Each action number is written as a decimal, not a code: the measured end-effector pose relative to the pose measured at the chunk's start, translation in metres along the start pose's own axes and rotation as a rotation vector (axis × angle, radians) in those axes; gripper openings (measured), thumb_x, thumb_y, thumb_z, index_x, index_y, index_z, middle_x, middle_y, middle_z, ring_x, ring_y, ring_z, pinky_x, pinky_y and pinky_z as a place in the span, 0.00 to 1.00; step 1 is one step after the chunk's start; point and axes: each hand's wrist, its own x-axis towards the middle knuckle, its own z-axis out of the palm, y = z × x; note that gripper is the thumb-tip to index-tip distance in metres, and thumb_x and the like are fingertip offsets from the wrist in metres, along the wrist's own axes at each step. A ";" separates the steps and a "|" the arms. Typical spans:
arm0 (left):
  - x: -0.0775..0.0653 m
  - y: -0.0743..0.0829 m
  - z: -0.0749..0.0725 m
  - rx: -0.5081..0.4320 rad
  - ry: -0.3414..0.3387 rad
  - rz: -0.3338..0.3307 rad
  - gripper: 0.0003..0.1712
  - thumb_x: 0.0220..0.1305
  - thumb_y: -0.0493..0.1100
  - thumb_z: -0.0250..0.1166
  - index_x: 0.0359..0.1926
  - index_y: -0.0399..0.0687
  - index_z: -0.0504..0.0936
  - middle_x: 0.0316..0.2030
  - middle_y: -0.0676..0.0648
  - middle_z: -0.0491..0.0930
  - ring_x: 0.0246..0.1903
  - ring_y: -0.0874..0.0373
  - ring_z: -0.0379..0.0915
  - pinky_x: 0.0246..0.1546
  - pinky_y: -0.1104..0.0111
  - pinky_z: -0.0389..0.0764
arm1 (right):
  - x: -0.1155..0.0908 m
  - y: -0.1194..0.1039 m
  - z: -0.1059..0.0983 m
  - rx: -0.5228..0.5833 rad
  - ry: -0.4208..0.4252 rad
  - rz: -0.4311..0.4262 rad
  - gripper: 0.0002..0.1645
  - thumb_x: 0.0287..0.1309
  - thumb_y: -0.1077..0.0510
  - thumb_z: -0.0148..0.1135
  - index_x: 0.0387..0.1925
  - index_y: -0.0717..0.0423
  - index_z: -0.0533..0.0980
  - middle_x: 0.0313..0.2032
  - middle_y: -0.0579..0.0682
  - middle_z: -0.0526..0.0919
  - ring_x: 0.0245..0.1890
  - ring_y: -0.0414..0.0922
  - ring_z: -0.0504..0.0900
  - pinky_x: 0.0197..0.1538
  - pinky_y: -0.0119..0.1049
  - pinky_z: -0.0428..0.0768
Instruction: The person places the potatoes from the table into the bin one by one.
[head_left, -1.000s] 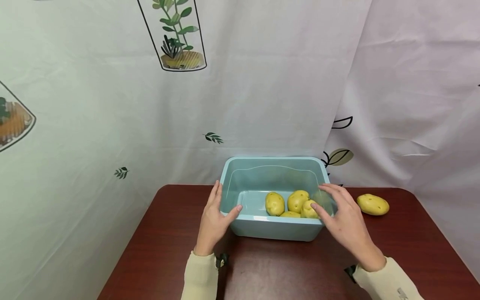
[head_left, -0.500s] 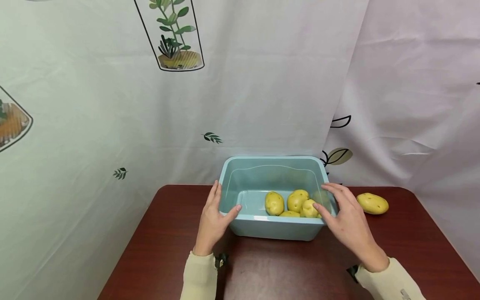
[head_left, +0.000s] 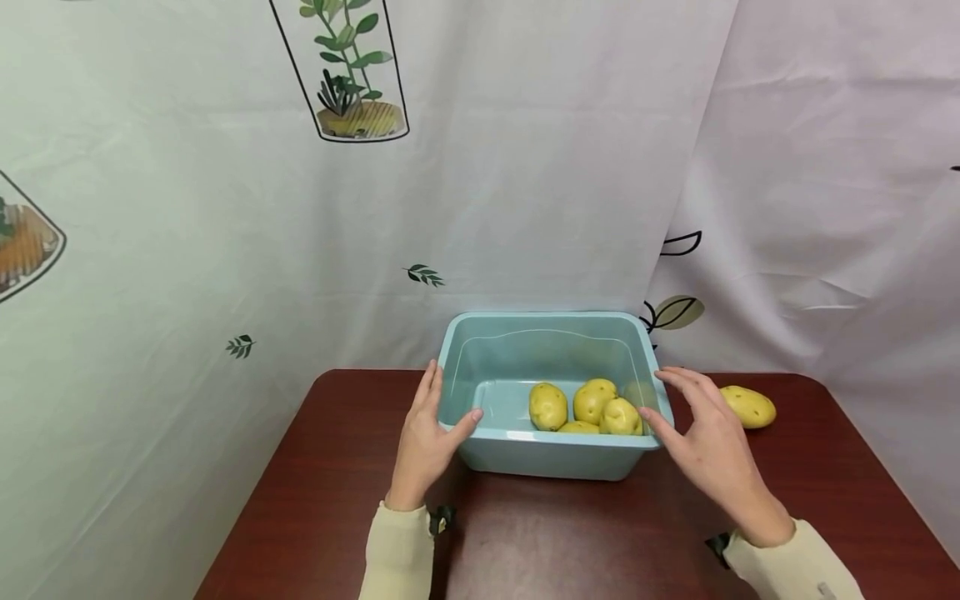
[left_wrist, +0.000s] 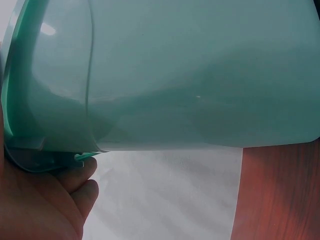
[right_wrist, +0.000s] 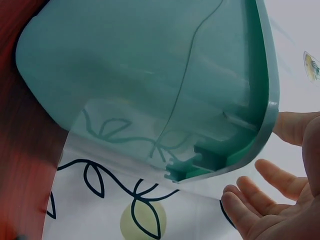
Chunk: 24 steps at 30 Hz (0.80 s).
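A light-blue plastic bin (head_left: 547,458) stands on the table with several yellow potatoes (head_left: 596,400) inside, grouped toward its right half. My left hand (head_left: 426,442) grips the bin's left front corner, thumb over the rim and fingers along the outer side. The left wrist view shows its fingertips (left_wrist: 86,182) under the rim. My right hand (head_left: 708,442) is at the right front corner, fingers spread and loosely bent. In the right wrist view its fingers (right_wrist: 257,195) are apart from the rim, with the thumb (right_wrist: 295,125) close behind it; whether the thumb touches is unclear.
Another potato (head_left: 750,407) lies on the dark red-brown table (head_left: 555,542), right of the bin and partly behind my right hand. A pale printed cloth (head_left: 525,167) hangs just behind the table's back edge.
My right hand has shifted to the right, its thumb and fingers drawing away from the bin's inside toward the rim. The left hand and the bin stay in place.
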 end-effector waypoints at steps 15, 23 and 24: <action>-0.001 0.000 0.001 0.003 -0.007 -0.006 0.55 0.62 0.66 0.67 0.78 0.40 0.55 0.78 0.54 0.48 0.75 0.53 0.52 0.67 0.46 0.64 | -0.005 0.010 -0.006 -0.024 0.025 -0.007 0.33 0.46 0.63 0.79 0.57 0.61 0.78 0.57 0.61 0.76 0.55 0.60 0.74 0.51 0.56 0.70; -0.001 0.001 -0.001 0.002 -0.007 -0.012 0.55 0.62 0.66 0.67 0.78 0.40 0.55 0.78 0.55 0.48 0.75 0.54 0.52 0.67 0.46 0.64 | -0.006 0.020 -0.008 -0.022 0.019 -0.003 0.33 0.50 0.61 0.78 0.58 0.62 0.77 0.58 0.62 0.76 0.56 0.63 0.73 0.54 0.58 0.69; -0.001 0.001 -0.001 0.002 -0.011 -0.014 0.55 0.62 0.66 0.67 0.78 0.41 0.55 0.78 0.55 0.48 0.75 0.54 0.52 0.67 0.46 0.64 | -0.006 0.021 -0.009 -0.019 0.019 0.001 0.32 0.51 0.60 0.77 0.58 0.62 0.77 0.59 0.62 0.76 0.56 0.63 0.73 0.54 0.59 0.68</action>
